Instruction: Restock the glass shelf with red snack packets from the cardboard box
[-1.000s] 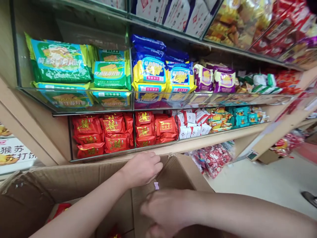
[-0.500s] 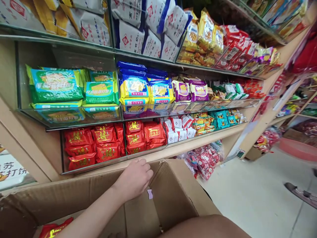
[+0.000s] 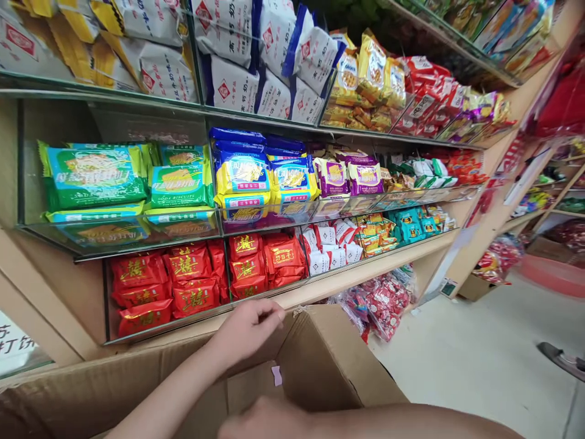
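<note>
My left hand [image 3: 249, 332] is over the far wall of an open cardboard box [image 3: 320, 360]. Its fingers are curled in, thumb near the forefinger, and I see nothing held in them. Blurred and cut off by the bottom edge, my right hand [image 3: 269, 421] is low over the box; its fingers cannot be made out. On the box floor lies a small pale purple scrap [image 3: 276, 375]. Just beyond the left hand, red packets [image 3: 196, 296] with gold print sit in the lowest shelf bin.
Clear-fronted shelf bins hold green soda biscuit packs [image 3: 95, 177], blue-and-yellow packs [image 3: 242, 171], purple packs [image 3: 331, 177] and white packets [image 3: 326, 244]. Wrapped red goods in plastic bags [image 3: 386, 305] lie under the shelf. A shoe [image 3: 562, 360] shows on the pale floor at right.
The view has shifted, so the shelves sit lower in the picture. My right hand has come into sight over the box. The red packet at the box's lower left is no longer visible.
</note>
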The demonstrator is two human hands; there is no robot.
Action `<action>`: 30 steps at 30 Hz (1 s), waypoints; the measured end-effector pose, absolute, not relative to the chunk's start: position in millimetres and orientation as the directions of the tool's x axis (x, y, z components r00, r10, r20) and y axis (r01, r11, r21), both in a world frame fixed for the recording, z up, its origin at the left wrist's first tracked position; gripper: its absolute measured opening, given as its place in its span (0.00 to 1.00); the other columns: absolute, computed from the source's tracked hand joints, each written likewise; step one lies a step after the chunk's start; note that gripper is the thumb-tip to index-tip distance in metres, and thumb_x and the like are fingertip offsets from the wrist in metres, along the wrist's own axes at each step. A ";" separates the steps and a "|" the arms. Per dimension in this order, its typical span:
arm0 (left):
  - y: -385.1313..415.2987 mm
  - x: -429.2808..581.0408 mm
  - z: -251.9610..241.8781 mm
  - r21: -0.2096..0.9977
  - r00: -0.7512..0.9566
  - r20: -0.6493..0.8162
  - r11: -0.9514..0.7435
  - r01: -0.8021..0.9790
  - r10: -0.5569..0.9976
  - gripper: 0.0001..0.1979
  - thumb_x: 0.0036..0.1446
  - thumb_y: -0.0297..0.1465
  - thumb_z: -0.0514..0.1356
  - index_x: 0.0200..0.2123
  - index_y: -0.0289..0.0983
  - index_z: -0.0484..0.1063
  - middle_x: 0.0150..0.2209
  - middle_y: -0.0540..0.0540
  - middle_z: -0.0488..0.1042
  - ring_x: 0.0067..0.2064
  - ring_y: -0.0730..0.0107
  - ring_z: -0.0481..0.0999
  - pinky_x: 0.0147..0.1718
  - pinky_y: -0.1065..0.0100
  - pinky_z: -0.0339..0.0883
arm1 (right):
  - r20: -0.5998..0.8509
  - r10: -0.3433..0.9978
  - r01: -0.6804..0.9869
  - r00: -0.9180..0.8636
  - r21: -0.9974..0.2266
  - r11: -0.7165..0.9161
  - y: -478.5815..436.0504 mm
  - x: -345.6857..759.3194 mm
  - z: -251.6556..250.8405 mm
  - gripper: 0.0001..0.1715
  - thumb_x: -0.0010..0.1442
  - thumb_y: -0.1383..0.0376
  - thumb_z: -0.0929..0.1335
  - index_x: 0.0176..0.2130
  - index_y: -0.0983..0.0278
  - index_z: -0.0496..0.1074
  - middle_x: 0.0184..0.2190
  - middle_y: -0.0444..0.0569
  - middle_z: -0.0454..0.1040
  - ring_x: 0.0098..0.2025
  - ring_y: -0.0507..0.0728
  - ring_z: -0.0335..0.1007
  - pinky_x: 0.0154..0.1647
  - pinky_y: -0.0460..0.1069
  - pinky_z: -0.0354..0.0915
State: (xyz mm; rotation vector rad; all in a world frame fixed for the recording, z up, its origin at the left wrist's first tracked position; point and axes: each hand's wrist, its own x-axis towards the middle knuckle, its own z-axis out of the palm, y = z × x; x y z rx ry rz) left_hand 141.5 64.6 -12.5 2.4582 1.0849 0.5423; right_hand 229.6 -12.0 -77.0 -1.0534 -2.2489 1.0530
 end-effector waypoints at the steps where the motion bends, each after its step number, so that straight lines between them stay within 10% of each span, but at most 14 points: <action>1: 64.6 141.8 -8.8 0.632 0.577 0.178 -0.542 0.554 0.797 0.19 0.58 0.38 0.42 0.32 0.37 0.69 0.28 0.48 0.75 0.29 0.72 0.72 0.27 0.72 0.63 | 0.105 0.844 0.433 -0.525 -0.822 0.371 -5.9 240.8 -69.7 0.18 0.47 0.52 0.68 0.30 0.64 0.66 0.25 0.43 0.69 0.28 0.52 0.66 0.25 0.45 0.61; 4: 58.9 147.4 -2.4 0.950 0.421 0.079 -0.196 0.242 0.903 0.20 0.56 0.43 0.44 0.37 0.36 0.66 0.29 0.47 0.74 0.28 0.72 0.72 0.26 0.71 0.65 | 0.132 0.990 0.104 -0.051 -0.985 0.137 12.4 267.5 -48.4 0.20 0.48 0.49 0.65 0.28 0.63 0.60 0.22 0.41 0.65 0.22 0.49 0.62 0.19 0.43 0.58; 9: 48.5 161.4 -16.3 0.984 0.347 0.075 -0.125 0.123 0.935 0.15 0.47 0.41 0.58 0.35 0.37 0.65 0.27 0.51 0.71 0.26 0.73 0.70 0.20 0.73 0.65 | 0.000 0.995 -0.256 0.104 -0.966 0.027 29.5 281.9 -37.0 0.19 0.54 0.48 0.59 0.29 0.62 0.56 0.20 0.40 0.61 0.17 0.48 0.58 0.13 0.43 0.57; 17: 47.4 161.5 -30.8 0.996 0.204 0.086 -0.087 -0.003 0.975 0.17 0.43 0.37 0.62 0.35 0.36 0.65 0.30 0.50 0.74 0.33 0.72 0.73 0.34 0.69 0.67 | 0.379 0.913 0.431 0.149 -0.856 0.284 26.4 300.3 -46.6 0.21 0.59 0.56 0.55 0.23 0.63 0.62 0.21 0.44 0.65 0.25 0.51 0.59 0.26 0.45 0.56; 30: 34.6 167.5 -27.5 0.923 -0.016 0.278 -0.263 0.282 0.960 0.13 0.54 0.42 0.50 0.33 0.38 0.63 0.25 0.53 0.66 0.28 0.72 0.67 0.26 0.72 0.62 | 0.531 0.827 0.613 0.184 -0.720 0.326 14.5 291.7 -57.2 0.13 0.61 0.60 0.52 0.32 0.63 0.58 0.23 0.47 0.67 0.23 0.54 0.63 0.22 0.47 0.53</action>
